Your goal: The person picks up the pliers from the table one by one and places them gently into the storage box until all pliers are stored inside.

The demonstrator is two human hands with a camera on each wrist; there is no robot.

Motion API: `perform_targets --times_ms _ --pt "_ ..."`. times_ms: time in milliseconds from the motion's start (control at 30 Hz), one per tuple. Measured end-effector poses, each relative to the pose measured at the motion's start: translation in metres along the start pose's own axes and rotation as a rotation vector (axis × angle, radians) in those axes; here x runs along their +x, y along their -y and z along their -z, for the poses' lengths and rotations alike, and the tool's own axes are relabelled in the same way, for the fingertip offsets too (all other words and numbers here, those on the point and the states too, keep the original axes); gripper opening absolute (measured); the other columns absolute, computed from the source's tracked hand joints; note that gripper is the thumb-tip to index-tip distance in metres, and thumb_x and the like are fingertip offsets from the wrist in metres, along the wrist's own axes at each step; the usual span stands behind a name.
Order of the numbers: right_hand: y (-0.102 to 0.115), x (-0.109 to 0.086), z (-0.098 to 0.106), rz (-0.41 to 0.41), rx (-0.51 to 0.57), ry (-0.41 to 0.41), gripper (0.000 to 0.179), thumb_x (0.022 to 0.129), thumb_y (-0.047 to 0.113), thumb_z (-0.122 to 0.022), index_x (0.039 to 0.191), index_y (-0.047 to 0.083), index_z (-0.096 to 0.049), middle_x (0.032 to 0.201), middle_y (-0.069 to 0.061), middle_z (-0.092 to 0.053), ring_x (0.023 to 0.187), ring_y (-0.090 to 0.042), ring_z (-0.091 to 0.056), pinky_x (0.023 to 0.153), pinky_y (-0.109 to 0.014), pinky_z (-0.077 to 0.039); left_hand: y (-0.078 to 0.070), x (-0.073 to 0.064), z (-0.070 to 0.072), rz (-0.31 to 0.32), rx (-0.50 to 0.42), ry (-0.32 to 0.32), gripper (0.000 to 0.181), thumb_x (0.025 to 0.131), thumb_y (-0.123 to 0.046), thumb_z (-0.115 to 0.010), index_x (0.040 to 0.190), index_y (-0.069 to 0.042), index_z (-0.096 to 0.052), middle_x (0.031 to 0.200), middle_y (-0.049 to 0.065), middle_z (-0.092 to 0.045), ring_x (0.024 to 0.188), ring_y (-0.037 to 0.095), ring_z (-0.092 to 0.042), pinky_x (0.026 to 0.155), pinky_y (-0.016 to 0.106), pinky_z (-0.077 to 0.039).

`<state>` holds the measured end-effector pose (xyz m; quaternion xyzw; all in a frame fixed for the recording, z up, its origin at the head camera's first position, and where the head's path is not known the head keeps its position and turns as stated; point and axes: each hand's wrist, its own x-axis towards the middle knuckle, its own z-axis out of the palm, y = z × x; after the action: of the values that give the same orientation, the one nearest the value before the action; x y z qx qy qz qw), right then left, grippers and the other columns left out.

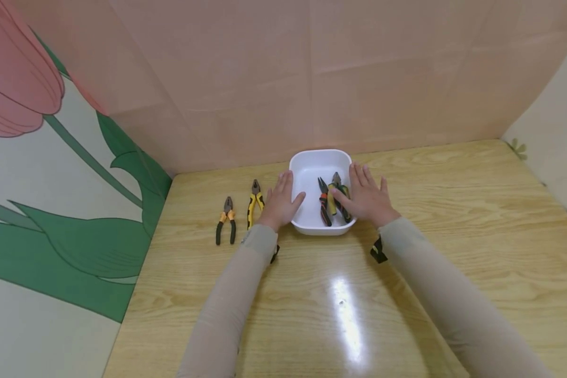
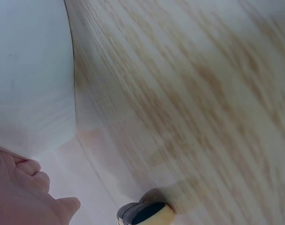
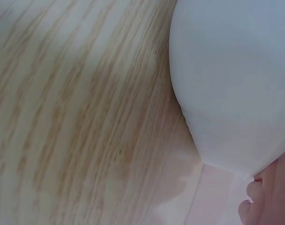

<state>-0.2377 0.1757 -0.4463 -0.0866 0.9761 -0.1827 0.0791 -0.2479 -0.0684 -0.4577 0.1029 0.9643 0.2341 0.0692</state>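
A white plastic basin (image 1: 323,231) stands on the table between both hands. My left hand (image 1: 277,203) lies along its left side, fingers straight and thumb reaching over the rim. On the opposite side, my right hand (image 1: 369,199) rests against the wall with fingers extended and thumb over the rim. Inside lie needle-nose pliers (image 1: 323,198) with red and black handles and pliers (image 1: 337,179) with yellow-green and black handles, partly hidden by the right thumb. In the wrist views, fingers (image 2: 32,167) and fingers (image 3: 255,190) show beside the outer wall of the basin.
Left of the basin lie yellow and black pliers (image 1: 255,188), partly covered by the left hand, and pliers (image 1: 228,205) with orange and black handles. The wooden table (image 1: 302,315) meets a pink-covered wall (image 1: 245,105) behind the basin. A painted wall (image 1: 71,210) borders the left.
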Motion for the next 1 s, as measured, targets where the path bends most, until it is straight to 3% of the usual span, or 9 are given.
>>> perform_targets --times_ms 400,733,1000 --pt "-0.0001 -0.0012 0.0028 0.007 0.016 0.01 0.089 0.104 0.064 -0.024 0.16 0.004 0.012 0.169 -0.018 0.007 0.154 -0.038 0.009 0.117 -0.07 0.008 -0.001 0.002 0.0003 0.004 0.001 -0.003 0.077 0.107 -0.051 -0.038 0.164 -0.016 0.0 0.171 0.002 -0.002 0.156 0.018 0.004 0.126 0.052 -0.004" --pt "0.003 -0.0034 0.0025 0.008 0.026 0.015 0.085 0.105 0.061 -0.023 0.161 0.005 0.011 0.169 -0.017 0.008 0.155 -0.037 0.01 0.117 -0.068 0.011 0.0004 -0.0011 0.0014 -0.007 0.006 -0.015 0.075 0.108 -0.05 -0.037 0.164 -0.015 -0.003 0.171 0.003 -0.004 0.157 0.02 0.0 0.125 0.053 -0.005" --pt "0.0029 -0.0027 0.0017 0.003 0.033 0.023 0.086 0.105 0.061 -0.023 0.16 0.005 0.011 0.169 -0.018 0.008 0.154 -0.036 0.011 0.117 -0.069 0.011 0.0018 -0.0044 0.0022 -0.033 0.069 -0.05 0.072 0.108 -0.05 -0.036 0.164 -0.014 -0.007 0.171 0.003 -0.008 0.157 0.023 -0.005 0.125 0.055 -0.008"
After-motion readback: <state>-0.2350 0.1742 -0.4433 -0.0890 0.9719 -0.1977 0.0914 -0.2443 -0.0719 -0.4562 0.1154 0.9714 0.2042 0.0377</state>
